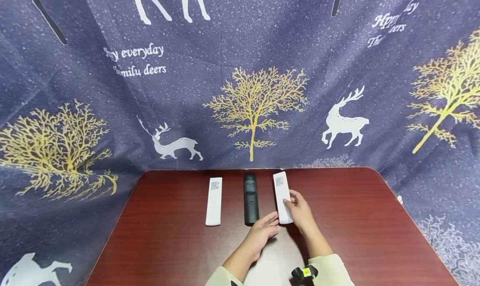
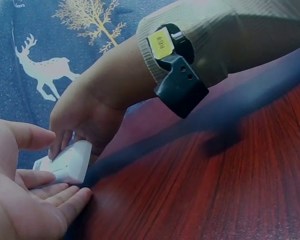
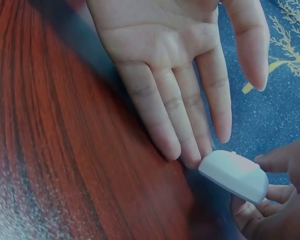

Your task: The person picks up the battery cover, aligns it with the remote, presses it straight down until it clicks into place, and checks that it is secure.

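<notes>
My right hand (image 1: 301, 213) grips a white remote control (image 1: 282, 194) by its right side, thumb on the upper face. A printed label shows near its far end. My left hand (image 1: 260, 234) has its fingers extended, the fingertips close to or touching this remote's near end. In the right wrist view the left hand's palm (image 3: 165, 45) shows beside the held remote (image 3: 235, 175). A black remote control (image 1: 251, 200) lies just left of the held one. Further left lies another white remote control (image 1: 213, 202), with a label like the first. Whether the held remote touches the table is unclear.
The remotes form a row on the reddish-brown wooden table (image 1: 168, 236), near its far edge. A dark blue cloth (image 1: 225, 40) with deer and trees hangs right behind that edge. A wrist camera (image 1: 305, 272) is strapped over the right sleeve.
</notes>
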`<move>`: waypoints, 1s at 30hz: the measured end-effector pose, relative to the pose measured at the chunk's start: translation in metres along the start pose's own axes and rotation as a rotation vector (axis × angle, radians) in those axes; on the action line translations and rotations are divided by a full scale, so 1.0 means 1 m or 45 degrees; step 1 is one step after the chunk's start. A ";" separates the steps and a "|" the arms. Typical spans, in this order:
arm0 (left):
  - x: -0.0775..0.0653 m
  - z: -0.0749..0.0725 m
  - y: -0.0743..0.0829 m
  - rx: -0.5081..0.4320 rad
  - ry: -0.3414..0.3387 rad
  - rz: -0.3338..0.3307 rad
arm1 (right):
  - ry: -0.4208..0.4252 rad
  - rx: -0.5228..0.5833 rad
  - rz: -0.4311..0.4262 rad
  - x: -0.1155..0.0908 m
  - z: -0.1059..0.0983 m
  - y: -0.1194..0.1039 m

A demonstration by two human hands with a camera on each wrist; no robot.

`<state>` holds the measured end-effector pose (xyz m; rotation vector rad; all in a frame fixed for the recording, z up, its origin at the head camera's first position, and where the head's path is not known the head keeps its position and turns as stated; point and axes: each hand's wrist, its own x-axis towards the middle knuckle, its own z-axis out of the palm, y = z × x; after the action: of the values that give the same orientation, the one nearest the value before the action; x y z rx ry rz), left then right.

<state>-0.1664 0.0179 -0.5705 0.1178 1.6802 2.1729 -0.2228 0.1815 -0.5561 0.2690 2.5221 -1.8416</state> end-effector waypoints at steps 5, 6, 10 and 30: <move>0.001 0.001 -0.003 0.014 0.005 0.004 | 0.011 -0.062 0.005 0.001 0.001 0.001; 0.001 0.002 -0.003 0.022 0.006 0.006 | 0.012 -0.073 0.001 0.001 0.001 0.001; 0.001 0.002 -0.004 0.052 0.006 0.001 | 0.019 -0.106 -0.003 0.002 0.001 0.002; -0.001 0.006 -0.005 0.081 -0.008 -0.008 | 0.067 -0.206 -0.026 0.003 0.000 0.004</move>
<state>-0.1627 0.0240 -0.5739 0.1367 1.7439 2.1131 -0.2247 0.1828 -0.5605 0.2936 2.6992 -1.6446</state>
